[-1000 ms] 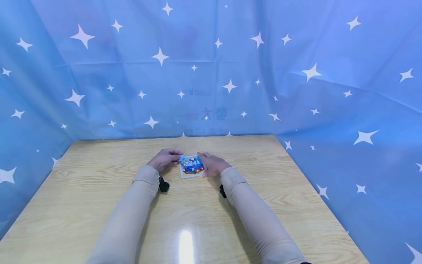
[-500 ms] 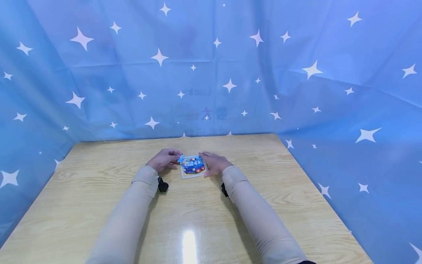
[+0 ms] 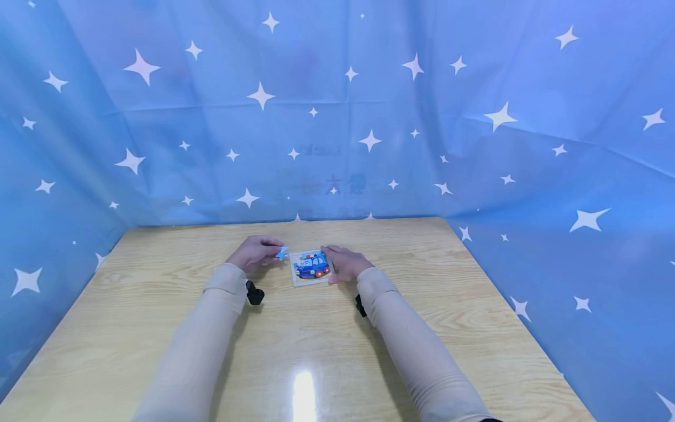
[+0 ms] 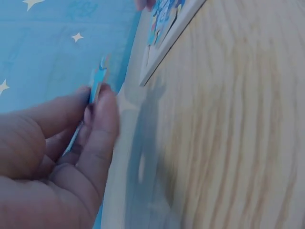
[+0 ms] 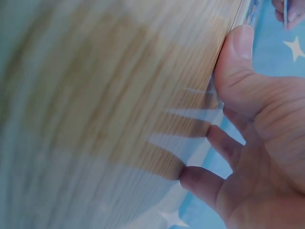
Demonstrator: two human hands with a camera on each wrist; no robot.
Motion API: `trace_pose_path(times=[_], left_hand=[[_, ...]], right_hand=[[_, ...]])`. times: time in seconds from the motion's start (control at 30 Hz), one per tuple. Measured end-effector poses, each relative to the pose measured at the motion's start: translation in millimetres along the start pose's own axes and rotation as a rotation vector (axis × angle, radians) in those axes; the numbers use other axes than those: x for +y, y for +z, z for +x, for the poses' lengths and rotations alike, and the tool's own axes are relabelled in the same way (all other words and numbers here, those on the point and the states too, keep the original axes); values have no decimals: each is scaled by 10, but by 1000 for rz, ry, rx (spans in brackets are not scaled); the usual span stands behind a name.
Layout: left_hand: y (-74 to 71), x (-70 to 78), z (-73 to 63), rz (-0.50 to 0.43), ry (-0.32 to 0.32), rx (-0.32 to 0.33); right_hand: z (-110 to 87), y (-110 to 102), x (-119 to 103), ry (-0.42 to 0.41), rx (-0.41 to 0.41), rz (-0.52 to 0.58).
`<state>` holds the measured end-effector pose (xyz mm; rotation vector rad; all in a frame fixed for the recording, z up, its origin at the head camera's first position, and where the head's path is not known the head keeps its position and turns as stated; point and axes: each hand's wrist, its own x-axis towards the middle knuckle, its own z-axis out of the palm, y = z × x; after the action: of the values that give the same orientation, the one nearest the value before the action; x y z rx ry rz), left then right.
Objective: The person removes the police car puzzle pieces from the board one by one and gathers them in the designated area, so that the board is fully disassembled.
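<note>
My left hand (image 3: 256,252) pinches a small blue jigsaw piece (image 3: 282,253) between thumb and fingers, just left of the puzzle board. In the left wrist view the piece (image 4: 98,82) stands edge-on above the fingertips. The puzzle board (image 3: 312,283) has a pale frame and a picture of a blue cartoon car; it lies flat on the table. My right hand (image 3: 345,264) rests along the board's right side, fingers spread. In the right wrist view its thumb (image 5: 237,57) lies at the frame's edge and other fingertips touch the wood.
The light wooden table (image 3: 285,340) stretches around the board on all sides. A blue curtain with white stars (image 3: 337,129) hangs behind and at both sides. A black wrist device (image 3: 255,293) sits below the left hand.
My left hand has drawn left, away from the board's upper left corner, with the jigsaw piece now apart from the board. The right hand stays at the board's right side.
</note>
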<state>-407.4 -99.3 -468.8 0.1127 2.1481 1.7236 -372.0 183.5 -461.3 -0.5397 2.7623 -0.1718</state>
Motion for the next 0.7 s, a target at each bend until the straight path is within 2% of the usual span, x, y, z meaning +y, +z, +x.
trace_pose_path(times=[0.13,0.27,0.43,0.7], left_hand=[[-73,-4,-49,-34,-33,32],[-133,-2,-99,-42,-36,47],[-241,7,-189,-8,-7,35],[-444,-6,-320,10,-54,28]], right_hand=[[7,12,9,-9,0,0],[3,19,25,-13,2,16],[4,37,45,-4,-3,17],[-10,56,24,7,25,22]])
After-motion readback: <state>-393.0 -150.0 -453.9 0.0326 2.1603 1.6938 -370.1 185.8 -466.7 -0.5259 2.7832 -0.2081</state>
